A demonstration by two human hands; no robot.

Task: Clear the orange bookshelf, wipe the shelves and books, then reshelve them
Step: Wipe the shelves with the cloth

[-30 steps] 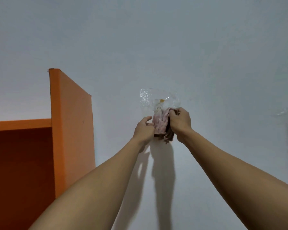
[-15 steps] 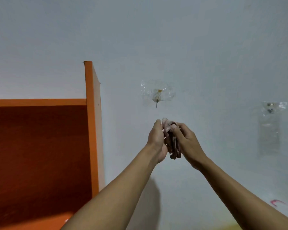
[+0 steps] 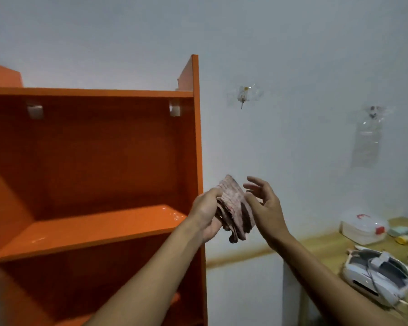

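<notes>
Two hands up by the bookshelf (image 3: 92,161): left hand (image 3: 206,211) grips the folded cloth (image 3: 236,208) just right of the shelf's side panel; right hand (image 3: 265,205) beside it, fingers spread.

Bare orange bookshelf (image 3: 92,228); wooden table (image 3: 325,245) carries a white box (image 3: 363,228), seemingly plastic.

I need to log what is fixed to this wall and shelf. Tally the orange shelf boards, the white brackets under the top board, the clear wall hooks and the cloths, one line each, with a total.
Orange shelf boards: 2, the top board and the middle board
White brackets: 2
Clear wall hooks: 2
Cloths: 1, the pink cloth in the left hand
Total: 7
</notes>
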